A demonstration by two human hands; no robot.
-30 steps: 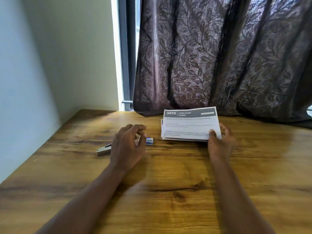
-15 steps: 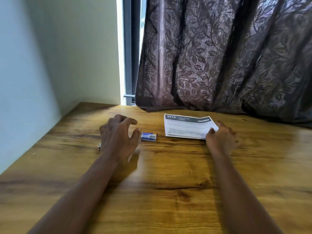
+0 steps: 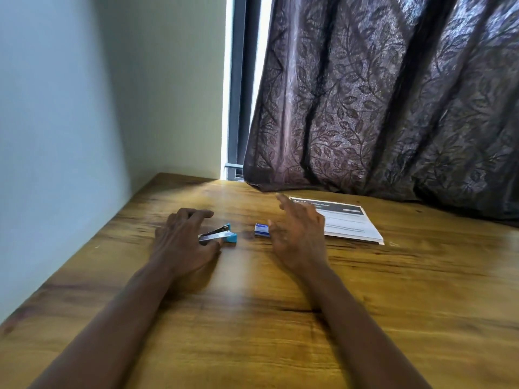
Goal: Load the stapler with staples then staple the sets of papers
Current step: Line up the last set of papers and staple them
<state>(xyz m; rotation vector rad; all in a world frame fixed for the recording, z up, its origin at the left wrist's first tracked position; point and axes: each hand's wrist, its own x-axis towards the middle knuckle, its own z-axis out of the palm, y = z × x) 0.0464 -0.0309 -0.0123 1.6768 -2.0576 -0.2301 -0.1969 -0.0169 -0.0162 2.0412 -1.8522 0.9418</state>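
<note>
You are at the very start: your left hand (image 3: 182,242) curls its fingers round the stapler (image 3: 222,234) at the left, your right hand (image 3: 297,237) hovers with fingers apart beside the box of staples (image 3: 261,230) (not opened, it seems), and the papers (image 3: 348,223) lie far right, apparently unstapled.

Left grip (image 3: 182,241) around blue stapler (image 3: 219,234)
</note>
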